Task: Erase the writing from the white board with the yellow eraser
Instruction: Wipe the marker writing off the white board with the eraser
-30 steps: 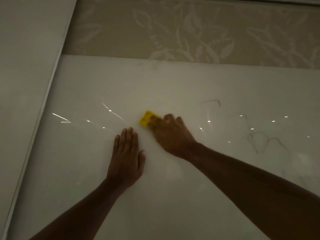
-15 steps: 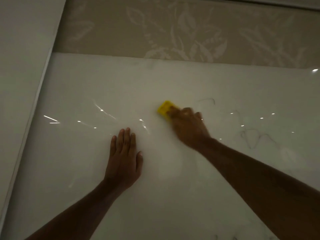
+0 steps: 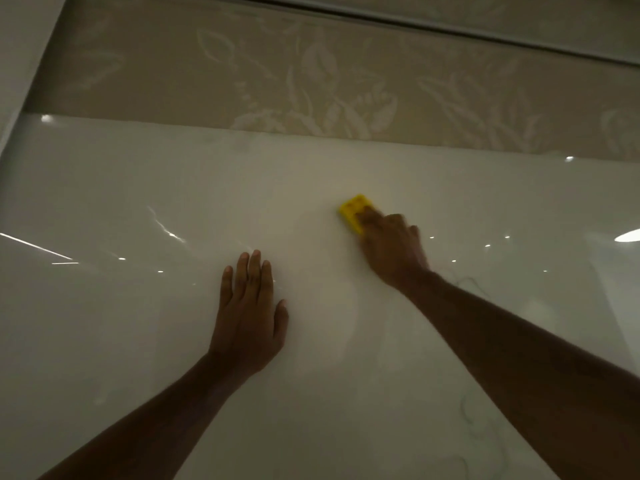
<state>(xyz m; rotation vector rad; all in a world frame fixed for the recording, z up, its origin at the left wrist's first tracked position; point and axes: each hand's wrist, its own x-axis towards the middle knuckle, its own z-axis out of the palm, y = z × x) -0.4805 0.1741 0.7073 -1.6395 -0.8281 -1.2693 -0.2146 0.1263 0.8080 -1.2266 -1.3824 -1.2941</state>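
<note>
The glossy white board point(image 3: 138, 341) fills most of the view. My right hand point(image 3: 394, 249) presses the yellow eraser point(image 3: 355, 209) against the board right of centre; only the eraser's upper left part shows past my fingers, and the hand is blurred. My left hand point(image 3: 247, 317) lies flat on the board with fingers together, lower and to the left of the eraser. Faint dark pen strokes point(image 3: 465, 282) remain beside my right forearm, and more faint writing point(image 3: 467, 420) shows low on the right.
Above the board's top edge runs beige wallpaper point(image 3: 311, 74) with a pale leaf pattern. A white frame or wall panel point(image 3: 17, 46) borders the board on the left. Ceiling lights reflect as bright spots across the board.
My right hand has slid the eraser to the right and slightly upward across the board, over the curved stroke seen earlier. My left hand has stayed flat in place.
</note>
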